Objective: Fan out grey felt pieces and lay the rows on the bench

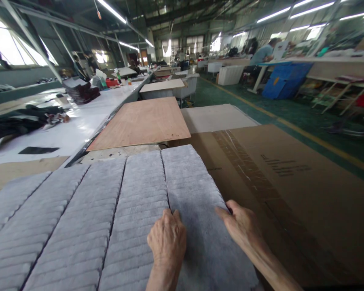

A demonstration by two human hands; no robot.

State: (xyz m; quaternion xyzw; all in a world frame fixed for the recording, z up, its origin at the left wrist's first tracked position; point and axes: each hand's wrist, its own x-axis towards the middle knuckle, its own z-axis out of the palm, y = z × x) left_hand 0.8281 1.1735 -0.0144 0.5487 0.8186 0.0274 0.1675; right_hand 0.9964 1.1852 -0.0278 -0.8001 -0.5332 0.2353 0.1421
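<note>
Several long rows of grey plush fabric (87,206) lie side by side, parted by narrow dark gaps. The rightmost piece of plush fabric (200,198) looks smoother on top than the ridged rows beside it. With fingers curled, my left hand (167,236) grips that piece's left edge at the gap; its fingertips are hidden. My right hand (241,220) pinches the right edge, thumb on top and the other fingers partly out of sight below. How many layers the hands hold cannot be seen.
Large brown cardboard (291,182) spreads along the right. Beyond the fabric lies a plywood board (145,121). A long white table (87,117) on the left carries dark cloth (21,121). Further right, a person (262,52) bends at a table near a blue bin (286,81).
</note>
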